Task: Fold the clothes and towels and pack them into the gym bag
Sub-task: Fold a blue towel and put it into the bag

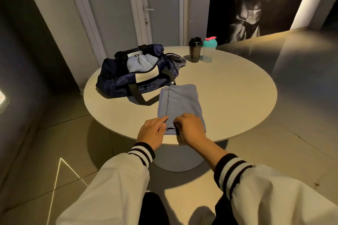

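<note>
Head view shows the blue-grey folded cloth towel (180, 105) lying on the round beige counter (228, 86), its near end close to the counter's front rim. The left hand (152, 131) rests on that end with its fingers (161, 120) fairly straight and close together, pressing the cloth flat. The right hand (190, 129) has its fingers (176, 121) curled at the near hem and appears to pinch the top layer.

The layers are already offset, with a narrower strip showing along the left side. A pull from the right hand without firm pressure from the left would likely skew the fold further. The hem sits so near the rim that a tug toward the person could drag the cloth off. The open navy nylon gym bag (117, 78) already holds pale blue rolled towels (139, 63), so a loose bundle may not fit. One dark strap (137, 95) lies just beside the towel's far corner and could snag it on lifting.

The bag's white rectangular label (147, 76) carries small print too fine to read. A white patch (134, 55) behind shows dark characters, partly hidden.
</note>
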Demonstrator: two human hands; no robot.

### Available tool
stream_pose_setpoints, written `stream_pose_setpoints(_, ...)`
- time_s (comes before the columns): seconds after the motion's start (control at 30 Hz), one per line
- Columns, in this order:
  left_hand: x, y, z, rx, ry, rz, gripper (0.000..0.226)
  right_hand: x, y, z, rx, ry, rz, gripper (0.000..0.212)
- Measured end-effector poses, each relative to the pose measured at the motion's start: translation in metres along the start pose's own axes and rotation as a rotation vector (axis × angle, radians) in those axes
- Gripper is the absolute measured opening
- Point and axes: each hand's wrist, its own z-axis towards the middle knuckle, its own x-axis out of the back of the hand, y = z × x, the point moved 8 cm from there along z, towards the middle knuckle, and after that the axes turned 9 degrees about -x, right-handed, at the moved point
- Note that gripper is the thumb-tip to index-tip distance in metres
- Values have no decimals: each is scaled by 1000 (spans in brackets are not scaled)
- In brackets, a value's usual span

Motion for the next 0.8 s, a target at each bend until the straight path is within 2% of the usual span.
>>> stream_pose_setpoints(0.13,0,1,2,24,-55,-33,45,12,-9,-2,40,122,177,20)
stream_pose_setpoints(0.23,1,2,3,16,-72,-82,45,7,-24,-10,119,-23,376,24)
stream_pose_setpoints(0.3,1,2,0,-9,-70,-73,45,1,-24,-14,134,-50,317,24)
stream_pose_setpoints(0.4,5,-5,-5,24,59,-133,41,8,-6,-17,22,138,104,23)
stream_pose_setpoints(0.43,5,-5,-6,36,92,-148,39,10,0,-18,-34,146,73,26)
stream_pose_setpoints(0.6,2,-2,-2,115,105,-84,39,-2,18,-23,-116,-59,55,39)
stream_pose_setpoints(0.7,1,1,0,78,24,23,45,8,25,-21,-220,-77,7,32)
stream_pose_setpoints(0.8,1,7,4,19,-7,-62,41,20,33,-11,-308,-114,-69,24)
